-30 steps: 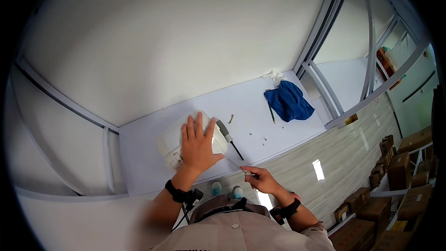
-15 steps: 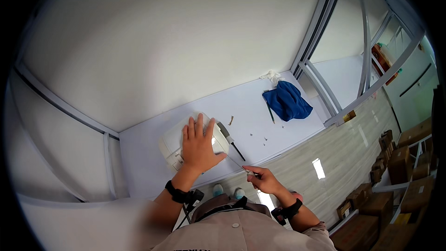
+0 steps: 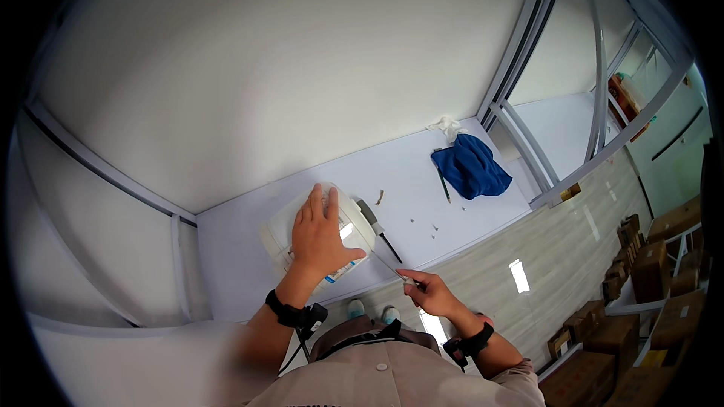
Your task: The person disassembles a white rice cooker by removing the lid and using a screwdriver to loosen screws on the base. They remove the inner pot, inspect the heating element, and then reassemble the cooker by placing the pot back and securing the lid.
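The left hand has drawn its fingers closer together and the white device has shifted.

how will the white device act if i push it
The white device seems stiff: its shell shows no sag under the left hand. Its broad, boxy body probably won't roll, and the smooth-looking table may let it slide.

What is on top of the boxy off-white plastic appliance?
The person's bare left hand rests across the boxy off-white plastic appliance. Parts of the appliance's surface show on both sides of the hand; whatever is directly beneath it is covered and cannot be seen.
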A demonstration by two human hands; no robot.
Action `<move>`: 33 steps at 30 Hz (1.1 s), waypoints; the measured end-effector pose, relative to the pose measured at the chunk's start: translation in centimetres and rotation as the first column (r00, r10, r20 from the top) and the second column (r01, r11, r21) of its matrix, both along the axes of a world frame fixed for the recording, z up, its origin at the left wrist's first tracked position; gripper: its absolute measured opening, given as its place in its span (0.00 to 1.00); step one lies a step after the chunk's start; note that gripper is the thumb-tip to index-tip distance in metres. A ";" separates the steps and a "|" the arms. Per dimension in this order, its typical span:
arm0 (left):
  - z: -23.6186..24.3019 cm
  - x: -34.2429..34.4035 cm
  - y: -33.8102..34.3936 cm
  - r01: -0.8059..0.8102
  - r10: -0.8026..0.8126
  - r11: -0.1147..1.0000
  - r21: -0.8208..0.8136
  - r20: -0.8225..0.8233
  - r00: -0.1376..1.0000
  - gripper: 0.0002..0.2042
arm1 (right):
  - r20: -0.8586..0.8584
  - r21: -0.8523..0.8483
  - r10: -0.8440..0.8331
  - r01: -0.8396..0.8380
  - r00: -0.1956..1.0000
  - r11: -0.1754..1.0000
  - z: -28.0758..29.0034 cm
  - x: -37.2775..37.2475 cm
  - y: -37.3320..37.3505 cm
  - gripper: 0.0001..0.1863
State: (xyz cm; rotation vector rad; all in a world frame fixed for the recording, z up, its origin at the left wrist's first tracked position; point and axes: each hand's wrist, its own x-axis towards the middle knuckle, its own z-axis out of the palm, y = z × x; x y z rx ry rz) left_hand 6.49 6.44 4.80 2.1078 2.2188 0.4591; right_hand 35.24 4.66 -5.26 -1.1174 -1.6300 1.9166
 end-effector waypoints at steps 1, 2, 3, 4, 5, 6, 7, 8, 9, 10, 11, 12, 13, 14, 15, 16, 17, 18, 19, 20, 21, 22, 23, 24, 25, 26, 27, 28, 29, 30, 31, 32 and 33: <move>-0.2 0.0 0.0 0.009 -0.008 1.000 0.009 -0.021 1.000 0.63 | 0.006 0.013 0.010 -0.010 1.000 1.000 -0.2 0.0 0.1 0.23; -0.2 -0.2 0.0 0.000 0.000 1.000 -0.005 -0.079 0.997 0.63 | 0.011 0.026 0.020 -0.021 1.000 0.999 -0.3 0.0 0.1 0.23; 0.2 -0.2 0.1 -0.008 0.005 1.000 -0.018 -0.136 0.991 0.63 | 0.009 0.018 0.018 -0.019 1.000 1.000 -0.3 0.0 0.2 0.23; 0.5 -0.2 0.3 -0.016 0.010 0.999 -0.030 -0.192 0.981 0.63 | 0.007 0.009 0.017 -0.017 1.000 1.000 -0.3 -0.1 0.3 0.23; 0.8 -0.1 0.5 -0.030 0.015 0.996 -0.080 -0.179 0.984 0.63 | 0.005 0.001 0.015 -0.015 1.000 1.000 -0.3 -0.2 0.3 0.23; 1.2 -0.1 0.6 -0.047 0.025 0.991 -0.128 -0.167 0.986 0.64 | 0.001 0.004 0.022 -0.022 1.000 1.000 -0.3 -0.2 0.4 0.23; 1.4 0.0 0.7 -0.063 0.035 0.982 -0.175 -0.156 0.987 0.64 | -0.003 0.008 0.028 -0.028 1.000 1.000 -0.1 -0.2 0.6 0.23; 1.5 0.0 0.7 -0.062 0.030 0.980 -0.191 -0.165 0.986 0.65 | -0.007 0.011 0.035 -0.035 0.999 0.999 0.0 -0.2 0.7 0.23; 1.6 0.0 0.7 -0.061 0.025 0.976 -0.208 -0.173 0.985 0.66 | -0.003 0.005 0.038 -0.038 0.999 0.999 0.0 -0.2 0.7 0.24; 1.6 0.0 0.7 -0.061 0.020 0.973 -0.224 -0.181 0.983 0.67 | 0.001 -0.001 0.041 -0.041 0.999 0.999 0.1 -0.2 0.7 0.24; 1.6 0.0 0.6 -0.063 0.019 0.973 -0.220 -0.195 0.981 0.67 | 0.005 -0.007 0.044 -0.044 0.999 0.999 0.1 -0.2 0.7 0.24; 1.4 0.1 0.6 -0.064 0.018 0.974 -0.216 -0.207 0.978 0.67 | 0.015 0.016 0.049 -0.050 0.999 0.999 -0.1 -0.1 0.7 0.24; 1.3 0.1 0.5 -0.065 0.018 0.975 -0.211 -0.220 0.975 0.67 | 0.026 0.039 0.054 -0.055 0.998 0.998 -0.4 0.1 0.6 0.24; 1.2 0.1 0.6 -0.062 0.017 0.978 -0.201 -0.222 0.975 0.67 | 0.036 0.061 0.059 -0.061 0.998 0.996 -0.7 0.2 0.6 0.23; 1.0 0.0 0.7 -0.059 0.015 0.980 -0.190 -0.225 0.974 0.67 | 0.056 0.280 0.033 -0.047 0.998 0.959 -1.0 0.0 0.5 0.24; 1.0 -0.1 0.8 -0.056 0.014 0.982 -0.180 -0.227 0.974 0.67 | 0.068 0.485 0.003 -0.036 0.998 0.874 -1.3 -0.5 0.3 0.24; 1.1 -0.1 0.9 -0.062 0.019 0.981 -0.186 -0.227 0.974 0.66 | 0.073 0.666 -0.029 -0.027 0.997 0.745 -1.5 -0.9 0.2 0.24; 1.3 -0.3 1.1 -0.069 0.024 0.979 -0.190 -0.228 0.973 0.66 | 0.099 0.668 -0.033 -0.042 0.995 0.743 -1.4 -1.1 0.0 0.25; 1.4 -0.4 1.3 -0.075 0.028 0.978 -0.194 -0.230 0.973 0.66 | 0.125 0.668 -0.038 -0.056 0.992 0.742 -1.3 -1.2 -0.2 0.25; 1.4 -0.4 1.3 -0.078 0.034 0.979 -0.188 -0.230 0.973 0.65 | 0.150 0.668 -0.043 -0.069 0.988 0.741 -1.2 -1.3 -0.2 0.25; 1.3 -0.4 1.3 -0.081 0.037 0.980 -0.184 -0.230 0.973 0.65 | 0.095 0.462 -0.022 -0.025 0.995 0.886 -1.2 -1.3 -0.3 0.25; 1.3 -0.4 1.2 -0.083 0.040 0.980 -0.179 -0.230 0.972 0.65 | 0.035 0.223 -0.015 0.007 0.999 0.975 -1.2 -1.3 -0.3 0.25; 1.3 -0.4 1.3 -0.086 0.044 0.981 -0.173 -0.235 0.971 0.65 | -0.025 -0.032 -0.024 0.023 0.999 0.999 -1.2 -1.3 -0.3 0.26; 1.2 -0.4 1.3 -0.090 0.048 0.981 -0.171 -0.238 0.970 0.65 | -0.058 -0.133 -0.036 0.028 0.998 0.991 -1.0 -1.2 -0.1 0.25; 1.1 -0.4 1.2 -0.093 0.051 0.981 -0.168 -0.241 0.969 0.65 | -0.091 -0.233 -0.051 0.029 0.995 0.972 -0.5 -1.2 0.4 0.24; 1.1 -0.5 1.2 -0.094 0.050 0.980 -0.175 -0.238 0.970 0.65 | -0.121 -0.330 -0.070 0.027 0.990 0.943 -0.3 -1.2 0.5 0.24; 1.2 -0.5 1.3 -0.091 0.048 0.980 -0.179 -0.232 0.971 0.65 | -0.084 -0.247 -0.051 0.029 0.995 0.969 -0.2 -1.2 0.5 0.24; 1.2 -0.4 1.3 -0.089 0.046 0.979 -0.183 -0.227 0.973 0.65 | -0.045 -0.161 -0.035 0.027 0.998 0.987 -0.2 -1.2 0.4 0.23; 1.3 -0.4 1.4 -0.087 0.045 0.981 -0.175 -0.230 0.972 0.65 | -0.004 -0.075 -0.022 0.021 1.000 0.997 -0.2 -1.3 0.3 0.23; 1.2 -0.4 1.3 -0.091 0.049 0.981 -0.169 -0.235 0.971 0.65 | 0.039 -0.063 -0.011 0.013 0.999 0.998 0.3 -1.3 0.5 0.23; 1.1 -0.4 1.1 -0.094 0.053 0.982 -0.164 -0.237 0.970 0.65 | 0.083 -0.052 0.000 0.005 0.997 0.999 1.2 -1.4 0.8 0.23; 0.9 -0.6 1.0 -0.085 0.047 0.983 -0.166 -0.223 0.974 0.64 | 0.128 -0.041 0.010 -0.005 0.992 0.999 1.9 -1.5 1.0 0.23; 0.8 -0.8 1.2 -0.072 0.037 0.984 -0.162 -0.209 0.977 0.64 | 0.134 -0.041 0.014 -0.008 0.991 0.999 2.3 -1.5 1.2 0.24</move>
